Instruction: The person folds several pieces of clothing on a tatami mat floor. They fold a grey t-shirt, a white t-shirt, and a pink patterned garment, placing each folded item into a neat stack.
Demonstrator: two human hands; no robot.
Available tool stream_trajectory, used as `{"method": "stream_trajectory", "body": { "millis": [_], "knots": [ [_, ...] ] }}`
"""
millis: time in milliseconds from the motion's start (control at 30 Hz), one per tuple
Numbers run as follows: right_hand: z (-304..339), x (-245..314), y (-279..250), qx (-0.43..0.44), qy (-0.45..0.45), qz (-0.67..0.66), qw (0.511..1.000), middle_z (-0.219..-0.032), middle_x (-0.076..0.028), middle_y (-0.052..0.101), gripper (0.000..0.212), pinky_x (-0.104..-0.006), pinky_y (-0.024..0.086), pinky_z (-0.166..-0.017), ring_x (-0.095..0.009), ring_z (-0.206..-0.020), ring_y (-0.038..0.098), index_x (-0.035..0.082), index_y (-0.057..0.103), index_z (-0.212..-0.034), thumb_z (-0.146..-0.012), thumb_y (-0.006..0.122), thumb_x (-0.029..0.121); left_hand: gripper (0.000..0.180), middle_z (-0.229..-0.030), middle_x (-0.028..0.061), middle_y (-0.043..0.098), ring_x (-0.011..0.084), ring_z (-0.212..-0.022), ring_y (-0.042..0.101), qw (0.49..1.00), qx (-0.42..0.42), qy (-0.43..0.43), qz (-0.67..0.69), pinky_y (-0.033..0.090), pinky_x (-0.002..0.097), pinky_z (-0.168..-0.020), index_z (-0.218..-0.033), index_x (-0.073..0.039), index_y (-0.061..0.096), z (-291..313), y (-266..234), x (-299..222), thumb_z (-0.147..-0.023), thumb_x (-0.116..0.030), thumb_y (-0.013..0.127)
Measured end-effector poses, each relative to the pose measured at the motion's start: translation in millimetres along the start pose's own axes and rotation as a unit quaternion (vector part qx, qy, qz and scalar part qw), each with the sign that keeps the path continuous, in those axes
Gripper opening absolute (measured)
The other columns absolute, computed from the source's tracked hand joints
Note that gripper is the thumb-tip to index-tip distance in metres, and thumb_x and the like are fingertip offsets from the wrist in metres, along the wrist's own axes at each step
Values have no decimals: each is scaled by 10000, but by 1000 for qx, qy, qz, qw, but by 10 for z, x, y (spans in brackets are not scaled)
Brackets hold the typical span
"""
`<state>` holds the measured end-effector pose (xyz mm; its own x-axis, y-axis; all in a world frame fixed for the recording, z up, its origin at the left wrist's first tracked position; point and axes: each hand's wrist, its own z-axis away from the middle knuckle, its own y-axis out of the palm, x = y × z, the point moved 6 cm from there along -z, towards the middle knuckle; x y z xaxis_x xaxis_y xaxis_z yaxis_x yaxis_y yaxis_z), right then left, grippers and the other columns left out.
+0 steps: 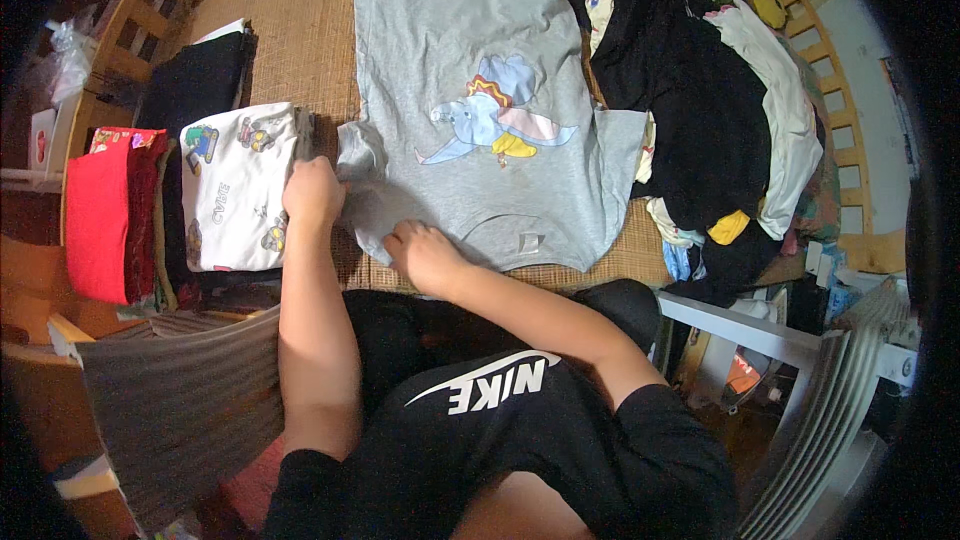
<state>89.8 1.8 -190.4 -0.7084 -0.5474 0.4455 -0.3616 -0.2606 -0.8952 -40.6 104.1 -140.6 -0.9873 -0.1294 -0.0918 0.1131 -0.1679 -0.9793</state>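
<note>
A grey T-shirt with a blue cartoon elephant print lies spread out on a woven mat, its neckline toward me. At its left sleeve is my left hand, closed, with the fingers curled against the sleeve's edge and partly hidden. My right hand rests on the shirt near the left shoulder, fingers bent and a little apart on the cloth. Just left of my left hand sits a folded white printed garment on a pile.
Folded red clothes and a folded black garment stand at the left. Rumpled black and white clothes are heaped at the right. Wooden slatted rails border the woven mat. A white metal frame is at the lower right.
</note>
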Motion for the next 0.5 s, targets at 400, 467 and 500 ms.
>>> {"method": "stream_trajectory", "body": {
  "millis": [400,467,500],
  "knots": [
    [-74,222,276,96,-75,-29,992,-853,-117,569,208,-353,464,-715,-270,-828,568,45,546,-956,-777,461,107,284,-812,204,597,365,-806,572,993,-30,28,108,449,397,-699,-860,-1,550,-30,-150,29,-627,-122,658],
    [-82,126,237,66,-50,-80,993,-841,-129,571,190,-365,465,-700,-283,-808,570,48,553,-928,-762,476,99,317,-833,209,596,363,-821,572,991,-20,42,124,450,396,-706,-892,2,540,-17,-169,20,-630,-118,671],
    [-76,-8,77,23,-16,-124,992,-840,-138,573,183,-372,465,-691,-292,-799,569,50,556,-917,-756,482,97,324,-847,209,597,361,-831,571,991,-14,48,127,450,398,-715,-907,5,533,-11,-168,15,-639,-108,674]
  ]
}}
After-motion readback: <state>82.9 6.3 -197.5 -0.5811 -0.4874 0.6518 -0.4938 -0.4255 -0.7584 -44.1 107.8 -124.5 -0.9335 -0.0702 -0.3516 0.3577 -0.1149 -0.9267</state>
